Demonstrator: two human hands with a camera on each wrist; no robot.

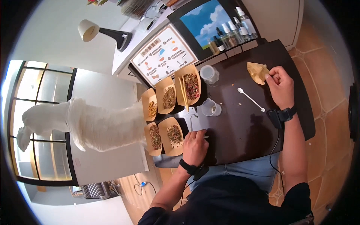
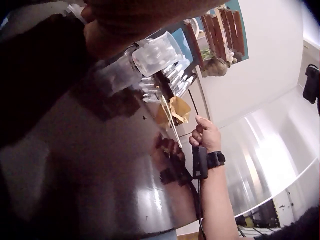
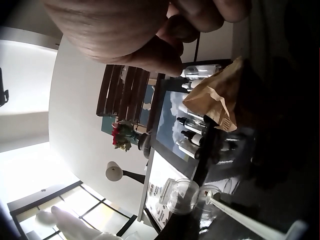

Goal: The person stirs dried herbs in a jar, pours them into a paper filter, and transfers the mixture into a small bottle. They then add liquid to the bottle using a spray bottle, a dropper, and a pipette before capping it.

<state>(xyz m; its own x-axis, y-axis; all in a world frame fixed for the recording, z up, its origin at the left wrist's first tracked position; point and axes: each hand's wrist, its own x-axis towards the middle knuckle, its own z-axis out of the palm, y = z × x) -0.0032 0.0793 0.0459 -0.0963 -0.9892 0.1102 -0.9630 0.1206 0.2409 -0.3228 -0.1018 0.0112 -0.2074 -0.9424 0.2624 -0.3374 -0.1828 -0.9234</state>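
Note:
My right hand (image 1: 280,88) has loosely curled fingers beside an open, crumpled brown paper bag (image 1: 257,73). Its thumb overlaps the bag's edge in the head view, but in the right wrist view the bag (image 3: 215,100) stands apart from the fingertips. A white long-handled spoon (image 1: 251,99) lies to that hand's left. Near the front edge of the dark table, my left hand (image 1: 195,147) rests with bent fingers beside a paper tray of dried herbs (image 1: 165,149). A small pale sliver shows by its thumb; I cannot tell whether the fingers hold it.
Several paper trays of dried plants stand at the left, with wooden tongs (image 1: 183,93) across one. A clear plastic cup (image 1: 212,108) with bits inside and another clear container (image 1: 209,74) stand mid-table. Behind are an illustrated instruction sheet (image 1: 165,56) and several small bottles (image 1: 232,32).

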